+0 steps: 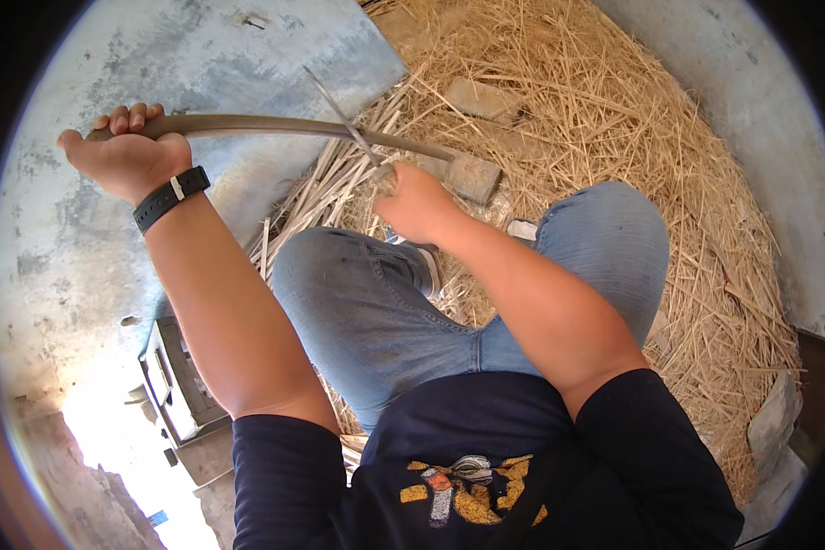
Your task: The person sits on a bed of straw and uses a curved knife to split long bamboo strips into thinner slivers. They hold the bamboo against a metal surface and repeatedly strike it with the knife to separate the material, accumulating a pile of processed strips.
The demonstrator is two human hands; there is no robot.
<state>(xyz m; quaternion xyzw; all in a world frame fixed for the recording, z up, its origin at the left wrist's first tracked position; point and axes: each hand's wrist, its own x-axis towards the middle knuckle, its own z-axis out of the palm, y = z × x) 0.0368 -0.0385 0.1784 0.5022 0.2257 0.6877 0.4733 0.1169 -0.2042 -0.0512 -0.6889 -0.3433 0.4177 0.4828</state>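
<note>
My left hand point(130, 158), raised at the far left with a black watch on its wrist, is closed round one end of a long, slightly bowed bamboo strip point(257, 126). The strip runs right and its far end comes down by a squarish block point(475, 178) near my feet. My right hand point(419, 203) is shut on the handle of a knife point(337, 108), only partly visible in the fist. The narrow blade points up and to the left and crosses the strip near its middle right. I cannot tell whether its edge bites into the strip.
Loose straw and shavings point(605, 101) cover the floor ahead and to the right. Split strips point(325, 188) lie beside my left knee. A flat brick or stone point(482, 99) sits in the straw. Pale walls point(220, 55) stand left and right; a rock point(774, 423) lies lower right.
</note>
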